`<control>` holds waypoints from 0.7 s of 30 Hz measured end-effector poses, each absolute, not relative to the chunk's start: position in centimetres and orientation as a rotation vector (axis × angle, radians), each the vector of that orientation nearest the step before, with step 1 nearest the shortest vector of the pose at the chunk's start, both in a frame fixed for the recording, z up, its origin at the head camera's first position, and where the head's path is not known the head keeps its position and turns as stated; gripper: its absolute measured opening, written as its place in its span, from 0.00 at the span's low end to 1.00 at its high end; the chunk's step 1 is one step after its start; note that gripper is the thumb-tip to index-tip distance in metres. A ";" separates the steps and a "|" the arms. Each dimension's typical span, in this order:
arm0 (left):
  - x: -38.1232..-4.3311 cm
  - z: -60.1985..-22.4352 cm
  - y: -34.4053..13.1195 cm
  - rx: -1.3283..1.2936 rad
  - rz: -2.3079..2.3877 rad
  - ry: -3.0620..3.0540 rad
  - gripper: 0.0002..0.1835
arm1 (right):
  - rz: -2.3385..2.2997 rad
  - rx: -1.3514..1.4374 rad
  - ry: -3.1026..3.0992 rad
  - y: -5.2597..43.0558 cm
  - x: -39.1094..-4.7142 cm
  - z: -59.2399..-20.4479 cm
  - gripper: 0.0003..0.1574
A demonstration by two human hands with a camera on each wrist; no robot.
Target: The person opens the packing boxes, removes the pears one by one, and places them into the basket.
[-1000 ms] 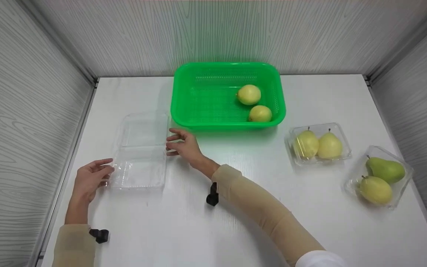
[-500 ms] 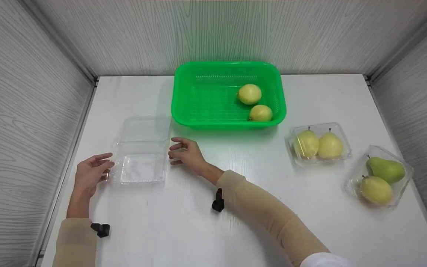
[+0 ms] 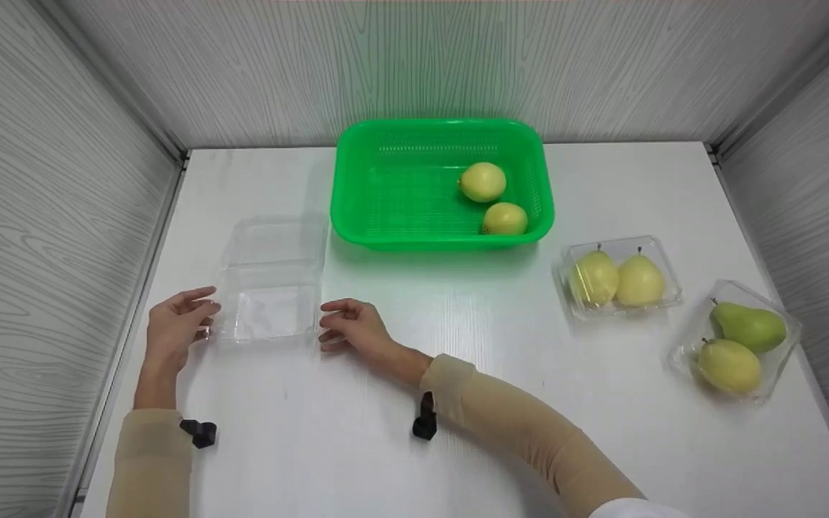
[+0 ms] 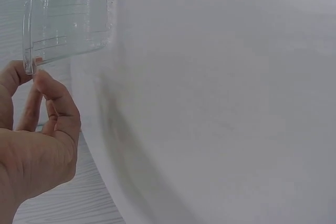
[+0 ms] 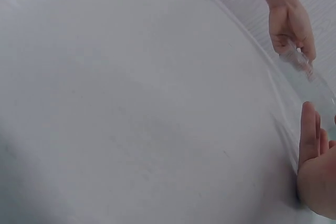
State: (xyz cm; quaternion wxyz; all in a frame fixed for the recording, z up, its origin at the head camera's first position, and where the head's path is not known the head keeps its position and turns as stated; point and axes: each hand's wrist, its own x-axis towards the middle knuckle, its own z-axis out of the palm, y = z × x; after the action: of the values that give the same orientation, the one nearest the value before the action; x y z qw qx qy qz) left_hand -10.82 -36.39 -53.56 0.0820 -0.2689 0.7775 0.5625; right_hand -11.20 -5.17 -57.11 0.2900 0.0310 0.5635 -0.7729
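Observation:
An opened clear plastic clamshell container [image 3: 274,311] lies at the left in the head view, its lid folded back away from me. My left hand [image 3: 177,324] pinches the container's left edge between thumb and fingers, as the left wrist view also shows with the clear wall [image 4: 71,22] in front of the fingertips. At the container's right side is my right hand [image 3: 360,331], its fingers loosely extended toward the edge. Whether those fingertips touch the plastic is hard to tell. The right wrist view shows the right hand [image 5: 317,166] with straight fingers.
A green basket [image 3: 443,243] at the back holds two yellowish pears [image 3: 483,182]. On the right sit two clear boxes: one with two yellow pears [image 3: 640,280], the other with a green pear [image 3: 749,327] and a yellow pear [image 3: 730,367]. White panels wall the table.
The clear container has shifted slightly away from me, its near edge now farther back. My left hand moved along with it, while my right hand slid nearer to me along the container's right side.

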 end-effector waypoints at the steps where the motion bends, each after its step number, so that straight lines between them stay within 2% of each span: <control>1: -10.9 -53.6 -36.4 -0.805 1.683 2.325 0.25 | -2.074 0.099 1.492 -5.3 -11.1 -57.1 0.20; 21: -13.5 -53.1 -36.9 -0.782 1.728 2.283 0.24 | -2.201 0.173 1.425 -6.8 -13.6 -55.9 0.24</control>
State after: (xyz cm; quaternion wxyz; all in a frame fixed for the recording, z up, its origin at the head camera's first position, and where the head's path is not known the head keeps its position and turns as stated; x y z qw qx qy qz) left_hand -13.54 -36.90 -53.08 0.0868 -0.2625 0.7662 0.5801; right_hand -13.62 -6.83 -55.93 0.2542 0.0636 0.5245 -0.8101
